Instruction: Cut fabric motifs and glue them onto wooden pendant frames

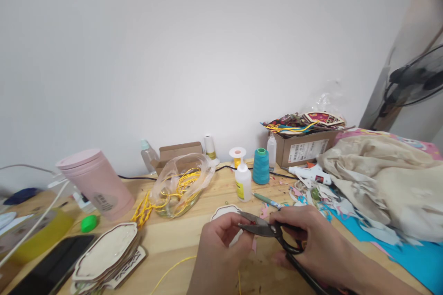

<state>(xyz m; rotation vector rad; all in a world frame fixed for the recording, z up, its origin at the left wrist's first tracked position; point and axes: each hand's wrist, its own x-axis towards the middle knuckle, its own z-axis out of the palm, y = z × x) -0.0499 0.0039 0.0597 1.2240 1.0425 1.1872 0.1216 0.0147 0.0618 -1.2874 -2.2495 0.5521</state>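
Observation:
My right hand (pixel 311 233) grips the handles of dark metal scissors (pixel 258 228). Their blades are slightly apart and point left, up against the fingertips of my left hand (pixel 221 246). Thumb and fingers of that left hand are pinched together; what they hold is small and mostly hidden. A bit of red shows by the blades. Yellow cord (pixel 175 267) runs along the table to the left hand's wrist, and a short piece of it shows below the palm. Just behind the left fingers lies a pale, scallop-edged plaque (pixel 226 210), partly covered.
Left are stacked plaques (pixel 105 251), a phone (pixel 51 262) and a pink tumbler (pixel 95 182). Behind stand a bag of yellow cord (pixel 183 186), a glue bottle (pixel 242 182) and a teal thread cone (pixel 260 167). Fabric scraps, a glue gun (pixel 309 174) and cloth (pixel 384 179) lie right.

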